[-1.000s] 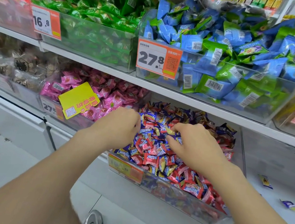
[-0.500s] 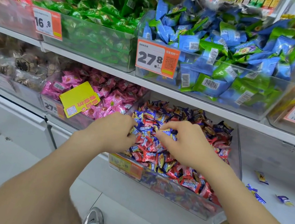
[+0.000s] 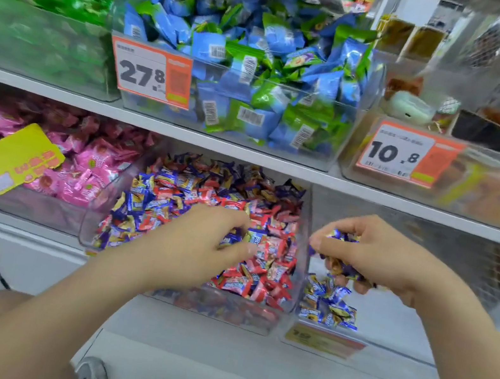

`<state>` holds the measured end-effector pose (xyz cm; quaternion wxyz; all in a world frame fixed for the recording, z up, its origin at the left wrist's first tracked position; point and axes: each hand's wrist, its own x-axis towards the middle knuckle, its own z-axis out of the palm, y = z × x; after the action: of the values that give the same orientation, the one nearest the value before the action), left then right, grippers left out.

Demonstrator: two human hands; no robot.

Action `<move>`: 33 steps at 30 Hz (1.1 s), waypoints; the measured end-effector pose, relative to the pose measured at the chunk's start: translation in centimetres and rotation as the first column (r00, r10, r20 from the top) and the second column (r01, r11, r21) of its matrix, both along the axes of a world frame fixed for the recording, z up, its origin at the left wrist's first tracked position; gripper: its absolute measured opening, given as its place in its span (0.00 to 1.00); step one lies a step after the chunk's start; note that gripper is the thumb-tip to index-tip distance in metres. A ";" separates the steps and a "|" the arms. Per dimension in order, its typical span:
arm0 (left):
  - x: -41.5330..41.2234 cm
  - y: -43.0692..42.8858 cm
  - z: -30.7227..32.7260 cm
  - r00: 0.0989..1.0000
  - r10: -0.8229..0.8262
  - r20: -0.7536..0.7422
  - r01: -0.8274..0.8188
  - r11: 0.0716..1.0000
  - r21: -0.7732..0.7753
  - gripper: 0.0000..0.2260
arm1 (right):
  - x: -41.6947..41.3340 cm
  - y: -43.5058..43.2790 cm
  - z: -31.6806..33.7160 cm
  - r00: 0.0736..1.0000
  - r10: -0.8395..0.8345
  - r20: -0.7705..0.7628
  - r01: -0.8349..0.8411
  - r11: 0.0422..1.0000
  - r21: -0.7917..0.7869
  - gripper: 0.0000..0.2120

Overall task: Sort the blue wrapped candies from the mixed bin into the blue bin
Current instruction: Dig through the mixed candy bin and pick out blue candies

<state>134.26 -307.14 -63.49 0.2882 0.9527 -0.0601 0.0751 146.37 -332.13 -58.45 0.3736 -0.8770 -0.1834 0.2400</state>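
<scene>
A small heap of blue wrapped candies lay in the front left corner of the clear plastic blue bin, probably where drops land. Just above it, the right hand clutched a bunch of them in curled fingers, seemingly ready to let go. Further in, the left hand pinched another near the middle of the clear plastic mixed bin, apparently gathering while the other hand unloads.

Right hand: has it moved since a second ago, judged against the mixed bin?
Yes. The right hand has gone rightward, out of the mixed bin, past its right wall, and now holds blue candies over the next bin.
</scene>
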 end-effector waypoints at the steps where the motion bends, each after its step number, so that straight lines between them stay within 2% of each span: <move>1: 0.6 -1.4 0.1 1.000 -0.027 -0.001 0.027 1.000 -0.004 0.12 | 0.7 -1.5 -0.8 0.999 -0.045 0.030 0.046 0.997 -0.065 0.06; 3: 1.8 -4.7 0.3 0.996 -0.090 0.010 0.090 0.996 0.005 0.09 | 2.1 -3.7 -3.0 0.993 -0.099 0.067 0.110 0.978 -0.177 0.04; 6: 4.4 -9.7 0.3 0.987 -0.150 0.055 0.146 0.987 0.073 0.09 | 3.4 -6.1 -6.2 0.992 -0.122 0.004 0.120 0.963 -0.243 0.04; 9: 7.4 -13.8 -0.4 0.983 -0.181 0.025 0.172 0.963 0.206 0.10 | 4.0 -7.8 -7.9 0.981 -0.165 -0.099 0.154 0.981 -0.115 0.09; 13: 10.8 -16.0 -2.3 0.977 -0.178 -0.116 0.206 0.927 0.313 0.13 | 4.9 -9.2 -8.2 0.941 -0.281 -0.190 0.286 0.958 -0.002 0.15; 16: 11.6 -16.5 -2.7 0.973 -0.193 -0.129 0.223 0.931 0.289 0.16 | 5.4 -9.9 -7.5 0.946 -0.291 -0.141 0.301 0.952 0.052 0.12; 19: 10.7 -15.7 -2.1 0.982 -0.189 0.011 0.180 0.950 0.257 0.09 | 4.6 -9.6 -6.0 0.972 -0.232 0.025 0.230 0.971 0.059 0.14; 21: 9.4 -14.2 -1.7 0.989 -0.108 0.099 0.080 0.964 0.253 0.05 | 3.4 -8.4 -4.7 0.979 -0.171 0.111 0.164 0.984 0.069 0.14; 23: 7.8 -12.6 -1.1 0.990 -0.014 0.142 -0.004 0.993 0.122 0.04 | 1.8 -6.5 -3.4 0.971 -0.073 0.229 0.066 0.997 0.040 0.14; 24: 7.1 -11.8 -0.8 0.985 0.040 0.169 -0.052 0.996 0.069 0.05 | 0.8 -5.2 -2.9 0.955 -0.018 0.295 0.017 1.000 0.007 0.15; 26: 5.7 -9.8 -0.1 0.963 0.144 0.226 -0.162 0.985 0.064 0.05 | -1.3 -2.2 -2.3 0.914 0.078 0.398 -0.064 0.997 -0.047 0.14; 28: 4.3 -7.2 0.3 0.953 0.239 0.186 -0.266 0.954 0.138 0.05 | -3.0 1.1 -2.5 0.871 0.144 0.469 -0.122 0.989 -0.078 0.13; 30: 2.9 -4.2 0.4 0.923 0.384 0.018 -0.371 0.878 0.304 0.08 | -4.1 4.3 -3.3 0.837 0.167 0.522 -0.147 0.986 -0.080 0.12; 32: 1.4 -1.5 0.4 0.803 0.573 -0.165 -0.431 0.749 0.504 0.14 | -4.9 7.5 -3.9 0.794 0.234 0.560 -0.202 0.972 -0.119 0.13; 33: 0.6 -0.2 0.5 0.736 0.646 -0.204 -0.438 0.683 0.584 0.17 | -5.1 9.1 -4.2 0.770 0.286 0.570 -0.246 0.958 -0.149 0.14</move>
<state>134.82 -307.39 -63.00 0.0011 0.9605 0.2731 -0.0526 141.23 -323.06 -62.68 0.2318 -0.8849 -0.4038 0.0143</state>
